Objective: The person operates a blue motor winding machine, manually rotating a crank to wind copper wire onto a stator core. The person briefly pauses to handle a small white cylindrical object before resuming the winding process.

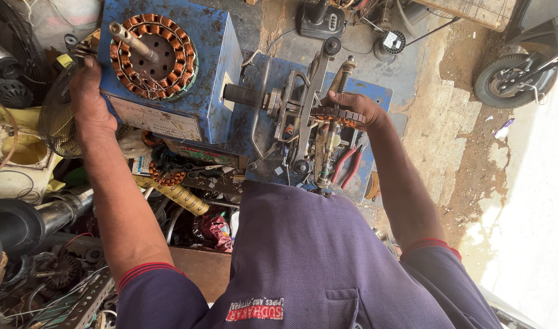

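Note:
A blue coil-winding machine (pixel 212 73) stands in front of me, with a copper-wound stator (pixel 154 56) lying on its top around a metal shaft. My left hand (pixel 88 100) grips the machine's left edge. A horizontal spindle sticks out of the box toward a metal winding frame (pixel 300 116) on a blue base. My right hand (pixel 352 108) is closed on a flat stator core (pixel 337 115) with copper showing, held against the right side of that frame.
Red-handled pliers (pixel 347 164) lie on the blue base below my right hand. Another copper coil (pixel 166 176), wires, motors and scrap parts crowd the left side. A scooter wheel (pixel 504 79) stands at the upper right on the concrete floor.

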